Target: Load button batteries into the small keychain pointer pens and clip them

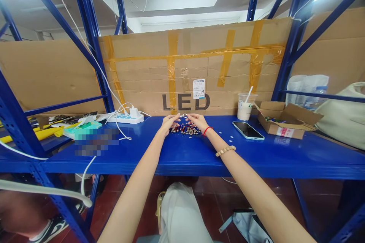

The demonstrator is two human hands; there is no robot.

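Observation:
My left hand [169, 123] and my right hand [199, 122] meet above the middle of the blue shelf. Their fingertips pinch a small whitish, ring-like piece [184, 116] from both sides; its exact kind is too small to make out. Just below the fingers lies a pile of small dark-red and metallic tube-shaped items [186, 130], several of them side by side with their shiny ends toward me. Part of the pile is hidden behind my fingers. A red cord and a beaded bracelet are on my right arm.
On the blue shelf [137, 152] to the right are a phone [248, 130], a cup with a straw [245, 111] and an open cardboard box [285, 126] with small items. At left are a white power strip [125, 118] and cables. A cardboard sheet [137, 79] stands behind.

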